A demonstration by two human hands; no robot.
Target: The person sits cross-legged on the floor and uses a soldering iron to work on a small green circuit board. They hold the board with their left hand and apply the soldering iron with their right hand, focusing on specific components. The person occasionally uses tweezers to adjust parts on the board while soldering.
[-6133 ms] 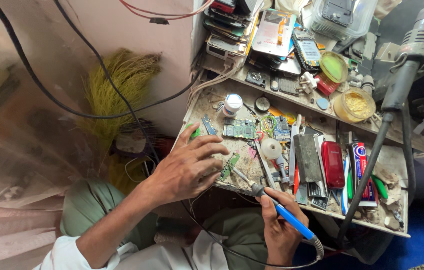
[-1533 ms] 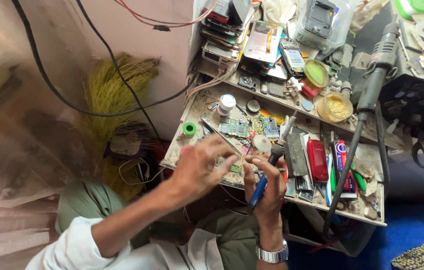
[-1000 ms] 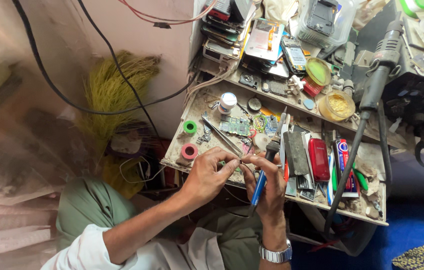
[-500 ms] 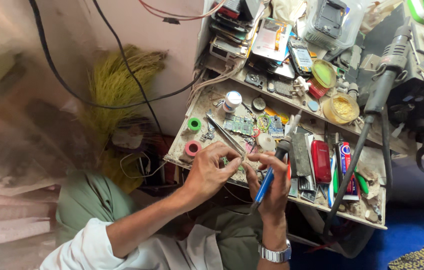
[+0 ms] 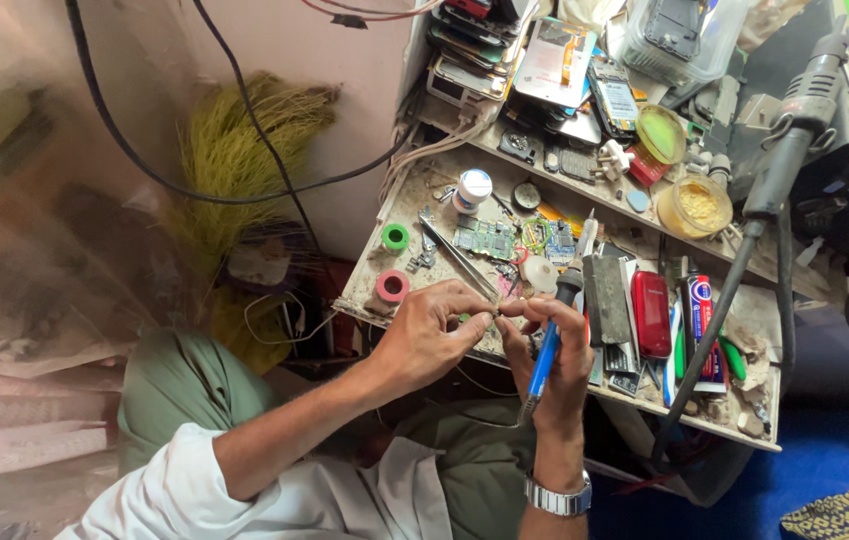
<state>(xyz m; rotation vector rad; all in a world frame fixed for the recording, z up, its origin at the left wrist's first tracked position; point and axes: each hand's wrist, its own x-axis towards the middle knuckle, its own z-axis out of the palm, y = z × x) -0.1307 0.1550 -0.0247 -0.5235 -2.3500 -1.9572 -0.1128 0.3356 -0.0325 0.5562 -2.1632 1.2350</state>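
Since a moment ago our hands have drawn closer, fingertips now meeting over the front edge of the cluttered wooden workbench (image 5: 745, 310). Our left hand (image 5: 425, 335) pinches something too small to make out at its thumb and forefinger. Our right hand (image 5: 555, 345) touches it there, fingers curled round a blue-handled soldering iron (image 5: 553, 340) pointing up. Just beyond lie long metal tweezers (image 5: 460, 255), a green circuit board (image 5: 485, 238), and pink (image 5: 392, 286) and green (image 5: 396, 237) tape rolls to the left
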